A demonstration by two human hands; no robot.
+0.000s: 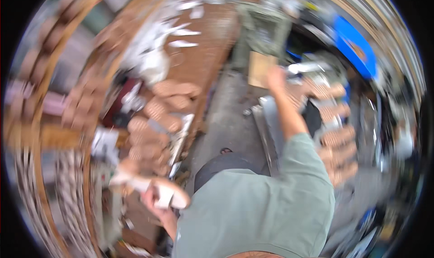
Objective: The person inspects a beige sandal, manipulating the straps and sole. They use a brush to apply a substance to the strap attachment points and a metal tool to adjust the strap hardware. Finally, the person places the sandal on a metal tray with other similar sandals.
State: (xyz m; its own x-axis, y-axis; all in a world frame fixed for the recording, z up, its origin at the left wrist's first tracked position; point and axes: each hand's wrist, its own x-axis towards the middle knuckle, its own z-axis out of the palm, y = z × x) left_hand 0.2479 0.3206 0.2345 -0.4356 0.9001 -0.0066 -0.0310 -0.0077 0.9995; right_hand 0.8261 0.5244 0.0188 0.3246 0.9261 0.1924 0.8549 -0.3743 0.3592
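My left hand (157,202) is low on the left, with its fingers closed around a tan shoe sole (178,194) that has white parts across it. My right arm reaches forward, and my right hand (275,80) is beside the edge of a flat tan board (260,70). Motion smears its fingers, so I cannot make out whether it grips the board. Ribbed brown soles (162,118) lie in overlapping rows on the left bench. More brown soles (337,138) are lined up to the right of my right forearm.
A long brown bench (201,45) runs along the left, with white scraps (183,44) on it. Racks of soles (83,97) stand farther left. At the right back is a blue bin (355,45). Grey floor (226,108) shows between the work surfaces.
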